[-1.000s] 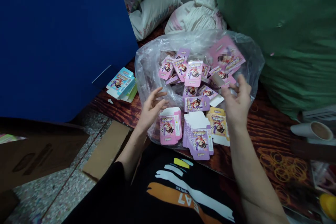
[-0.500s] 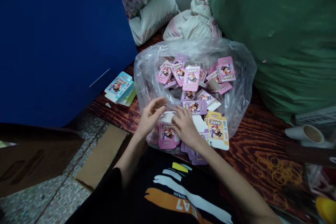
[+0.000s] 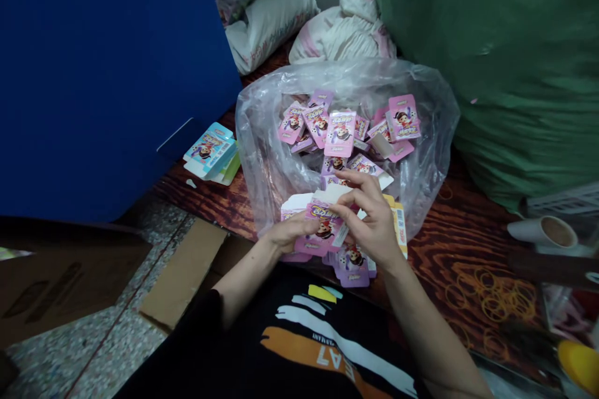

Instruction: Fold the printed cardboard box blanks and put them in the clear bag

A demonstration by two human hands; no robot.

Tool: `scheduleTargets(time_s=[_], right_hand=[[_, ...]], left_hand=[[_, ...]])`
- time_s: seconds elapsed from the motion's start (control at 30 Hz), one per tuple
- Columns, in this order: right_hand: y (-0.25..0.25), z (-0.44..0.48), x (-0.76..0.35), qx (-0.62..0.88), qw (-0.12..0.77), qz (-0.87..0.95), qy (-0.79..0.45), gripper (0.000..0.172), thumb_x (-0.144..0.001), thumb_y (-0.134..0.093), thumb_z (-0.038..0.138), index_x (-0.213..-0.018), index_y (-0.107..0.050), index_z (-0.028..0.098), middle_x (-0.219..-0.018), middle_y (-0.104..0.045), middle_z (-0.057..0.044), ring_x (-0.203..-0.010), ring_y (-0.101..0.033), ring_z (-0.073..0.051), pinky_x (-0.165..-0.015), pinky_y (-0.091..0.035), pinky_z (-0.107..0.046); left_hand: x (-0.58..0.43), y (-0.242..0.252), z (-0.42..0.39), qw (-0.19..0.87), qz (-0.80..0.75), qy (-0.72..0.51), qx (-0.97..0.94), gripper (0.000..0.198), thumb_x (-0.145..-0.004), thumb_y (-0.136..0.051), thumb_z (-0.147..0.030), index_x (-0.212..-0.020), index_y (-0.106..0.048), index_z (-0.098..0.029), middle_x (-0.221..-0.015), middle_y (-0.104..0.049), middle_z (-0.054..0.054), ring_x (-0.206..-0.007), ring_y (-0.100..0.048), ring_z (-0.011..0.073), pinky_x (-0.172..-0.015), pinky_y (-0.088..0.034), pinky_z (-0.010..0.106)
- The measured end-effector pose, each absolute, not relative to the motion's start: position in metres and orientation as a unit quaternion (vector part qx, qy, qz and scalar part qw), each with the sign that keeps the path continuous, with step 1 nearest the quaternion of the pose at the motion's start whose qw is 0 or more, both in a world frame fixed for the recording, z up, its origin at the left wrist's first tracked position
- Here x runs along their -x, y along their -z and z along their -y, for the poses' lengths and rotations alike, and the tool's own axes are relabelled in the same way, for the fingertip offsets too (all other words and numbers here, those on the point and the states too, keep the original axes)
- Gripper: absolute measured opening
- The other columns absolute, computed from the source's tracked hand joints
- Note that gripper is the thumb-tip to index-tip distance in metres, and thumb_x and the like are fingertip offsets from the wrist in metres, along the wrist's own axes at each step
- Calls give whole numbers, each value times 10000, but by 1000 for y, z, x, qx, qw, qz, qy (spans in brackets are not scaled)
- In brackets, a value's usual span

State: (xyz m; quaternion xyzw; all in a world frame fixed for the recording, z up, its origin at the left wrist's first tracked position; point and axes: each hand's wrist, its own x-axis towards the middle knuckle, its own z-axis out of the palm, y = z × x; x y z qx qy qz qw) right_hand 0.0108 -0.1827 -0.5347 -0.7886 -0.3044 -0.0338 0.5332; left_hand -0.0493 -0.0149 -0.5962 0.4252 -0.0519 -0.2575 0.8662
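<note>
A flat pink card box (image 3: pixel 322 229) is being held up by both hands, just over the front edge of a clear plastic bag (image 3: pixel 264 162). The box is being grasped between the left hand (image 3: pixel 290 234) and the right hand (image 3: pixel 369 218), so neither hand is being kept open or free. The left hand is being held low and almost flat, and it is being pressed against the left side of the box. The right hand is being curved over the right side of the box, and its fingers (image 3: pixel 360 190) are being bent across the top edge.

Both arms are being reached forward and in toward each other, over a black shirt (image 3: pixel 299 330) with white and orange marks.

A stack of purple card boxes (image 3: pixel 353 267) is being touched by the lower edge of the right hand. A yellow card box (image 3: pixel 400 230) is being partly hidden by the right hand's side. A pile of pink and purple card boxes (image 3: pixel 341 134) is being held in the bag, just past the fingers.

The bag is being held up by a wooden table (image 3: pixel 461 224). Blue card boxes (image 3: pixel 209 149) are being kept on the table, to the left of the bag, well apart from the hands.
</note>
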Motion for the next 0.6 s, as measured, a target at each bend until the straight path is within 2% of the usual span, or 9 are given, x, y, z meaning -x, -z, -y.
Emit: scheduleTargets(time_s=[0.1,0.2,0.27,0.33,0.47,0.6], right_hand=[[541,190,-17,744,593,305,-48,341,-952,-626,434,-683,-683,232,-1211,-714,-66,-1211,-601,-278,-1039,-440,-471],[552,196,-20,692,686,216,-70,366,-964,-583,523,-794,-765,255,-1179,-718,-62,-1151,-639,-259,-997,-482,-445],[562,197,-18,688,703,166,-69,353,-927,-622,568,-863,-795,267,-1150,-713,-63,-1147,-639,-258,-999,-490,-438],[570,195,-13,707,683,161,-92,371,-891,-654,601,-866,-809,265,-1081,-712,-63,-1157,-630,-265,-1018,-484,-437],[577,194,-4,710,683,155,-75,332,-899,-658,572,-882,-796,270,-1063,-713,-58,-1169,-624,-257,-1049,-465,-425],[577,196,-1,684,720,115,-27,262,-877,-701,522,-957,-732,275,-1097,-706,-56,-1068,-658,-229,-919,-540,-371]], left_hand=[[43,588,18,820,63,235,-519,727,-701,-844,-603,-1274,-682,-186,-1246,-712,124,-1212,-631,319,-1102,-435,482],[38,583,14,804,82,189,-558,725,-708,-868,-528,-1328,-657,-215,-1328,-672,114,-1300,-570,326,-1158,-375,504],[37,582,13,817,85,168,-544,774,-683,-896,-484,-1367,-629,-240,-1378,-640,106,-1344,-537,322,-1171,-367,486],[37,582,12,827,83,173,-528,756,-675,-904,-458,-1349,-638,-244,-1364,-644,95,-1339,-542,308,-1167,-379,465],[37,584,17,836,31,180,-518,609,-659,-908,-438,-1177,-710,-186,-1138,-726,93,-1099,-660,260,-1019,-493,414],[36,584,20,821,-28,181,-541,470,-615,-923,-375,-972,-748,-125,-949,-752,85,-862,-679,199,-843,-537,343]])
